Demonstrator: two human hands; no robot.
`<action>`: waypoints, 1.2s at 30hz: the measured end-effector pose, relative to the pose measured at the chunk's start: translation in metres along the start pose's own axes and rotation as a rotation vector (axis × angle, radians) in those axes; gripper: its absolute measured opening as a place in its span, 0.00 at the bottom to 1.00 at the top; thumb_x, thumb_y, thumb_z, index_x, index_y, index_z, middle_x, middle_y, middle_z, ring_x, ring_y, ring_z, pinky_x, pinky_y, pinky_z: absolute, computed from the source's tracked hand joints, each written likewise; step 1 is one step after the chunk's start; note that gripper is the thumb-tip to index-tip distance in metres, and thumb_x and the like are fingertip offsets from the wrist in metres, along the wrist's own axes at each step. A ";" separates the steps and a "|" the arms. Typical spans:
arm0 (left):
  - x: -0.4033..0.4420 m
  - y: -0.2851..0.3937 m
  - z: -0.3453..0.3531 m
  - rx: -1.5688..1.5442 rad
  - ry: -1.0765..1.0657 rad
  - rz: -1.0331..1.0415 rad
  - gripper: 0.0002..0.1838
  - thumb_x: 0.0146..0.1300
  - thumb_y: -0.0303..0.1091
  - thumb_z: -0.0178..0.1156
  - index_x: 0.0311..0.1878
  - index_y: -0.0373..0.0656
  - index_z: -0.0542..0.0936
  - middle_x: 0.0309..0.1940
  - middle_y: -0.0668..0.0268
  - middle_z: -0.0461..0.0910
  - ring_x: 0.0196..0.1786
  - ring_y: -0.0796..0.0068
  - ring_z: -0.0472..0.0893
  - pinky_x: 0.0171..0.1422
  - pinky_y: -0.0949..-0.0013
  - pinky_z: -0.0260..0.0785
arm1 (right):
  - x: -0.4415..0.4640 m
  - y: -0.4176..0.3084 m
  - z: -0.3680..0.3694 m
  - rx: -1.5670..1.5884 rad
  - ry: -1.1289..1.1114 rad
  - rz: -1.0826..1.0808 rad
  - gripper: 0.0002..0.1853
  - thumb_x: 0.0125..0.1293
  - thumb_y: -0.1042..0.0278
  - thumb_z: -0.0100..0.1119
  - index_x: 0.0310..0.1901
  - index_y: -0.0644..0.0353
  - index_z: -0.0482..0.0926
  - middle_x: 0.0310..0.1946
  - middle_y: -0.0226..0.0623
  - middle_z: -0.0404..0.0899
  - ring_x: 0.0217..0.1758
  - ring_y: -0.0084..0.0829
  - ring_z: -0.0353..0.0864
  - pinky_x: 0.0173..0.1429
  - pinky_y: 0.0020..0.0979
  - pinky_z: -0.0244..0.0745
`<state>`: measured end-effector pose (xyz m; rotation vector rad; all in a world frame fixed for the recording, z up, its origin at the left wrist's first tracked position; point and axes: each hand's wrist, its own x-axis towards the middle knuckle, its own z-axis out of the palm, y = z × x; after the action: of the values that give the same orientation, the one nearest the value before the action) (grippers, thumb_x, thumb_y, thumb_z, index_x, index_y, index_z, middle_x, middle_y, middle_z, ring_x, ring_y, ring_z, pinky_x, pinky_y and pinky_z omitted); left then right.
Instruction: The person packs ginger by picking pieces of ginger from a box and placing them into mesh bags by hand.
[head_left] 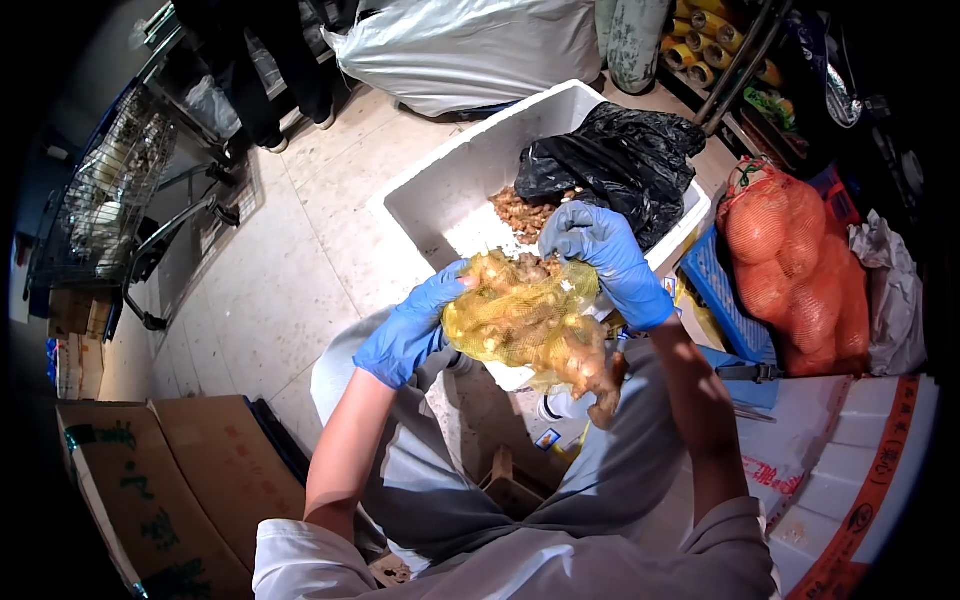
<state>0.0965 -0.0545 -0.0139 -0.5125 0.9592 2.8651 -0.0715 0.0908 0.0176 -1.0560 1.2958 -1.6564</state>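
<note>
A yellow net [515, 325] full of ginger [588, 362] was held up over the lap [640, 440] of a seated person, near the close edge of a white box [455, 185]. The left hand [408, 325] had its grip closed around the net's left end, the blue-gloved fingers wrapped over the mesh. The right hand [612, 262], gloved alike, had its grip drawn together at the upper right edge; it seemed to pinch the mesh there, though the fingertips were hard to make out. A knobbly end of the ginger hung at the net's lower right, above the right thigh. Inside the box, loose pieces [520, 214] lay on the bottom beside a crumpled black bag [620, 160]. A blue basket [728, 290] stood just right of the box, next to a bulging red sack [795, 260]. Beyond the box lay a large white sack [480, 50], and at the upper left another person's legs [303, 78] stood near a wire cart [105, 190]. A brown carton [200, 480] was at the seated person's left side.
</note>
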 end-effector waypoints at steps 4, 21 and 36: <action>-0.005 -0.002 0.013 -0.133 -0.044 -0.068 0.19 0.56 0.26 0.50 0.51 0.33 0.63 0.46 0.56 0.70 0.46 0.67 0.74 0.49 0.65 0.71 | 0.001 0.011 0.020 0.096 0.023 0.064 0.07 0.56 0.68 0.55 0.29 0.63 0.73 0.24 0.28 0.72 0.28 0.16 0.70 0.34 0.18 0.66; -0.008 0.001 -0.005 0.028 0.019 0.201 0.23 0.57 0.35 0.50 0.55 0.41 0.60 0.49 0.57 0.67 0.51 0.62 0.69 0.56 0.59 0.63 | -0.014 -0.023 0.006 0.205 -0.201 0.170 0.20 0.39 0.59 0.68 0.26 0.64 0.72 0.26 0.34 0.70 0.30 0.23 0.69 0.37 0.19 0.63; -0.012 -0.004 -0.009 -0.260 0.030 0.054 0.23 0.55 0.34 0.53 0.54 0.42 0.61 0.48 0.60 0.67 0.50 0.66 0.70 0.55 0.63 0.65 | -0.019 -0.005 0.047 -0.852 0.213 -0.485 0.09 0.49 0.67 0.57 0.30 0.59 0.69 0.26 0.37 0.66 0.29 0.35 0.70 0.29 0.30 0.65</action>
<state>0.1108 -0.0561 -0.0187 -0.5587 0.6148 3.0571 -0.0212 0.0935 0.0259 -1.8383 2.1027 -1.5865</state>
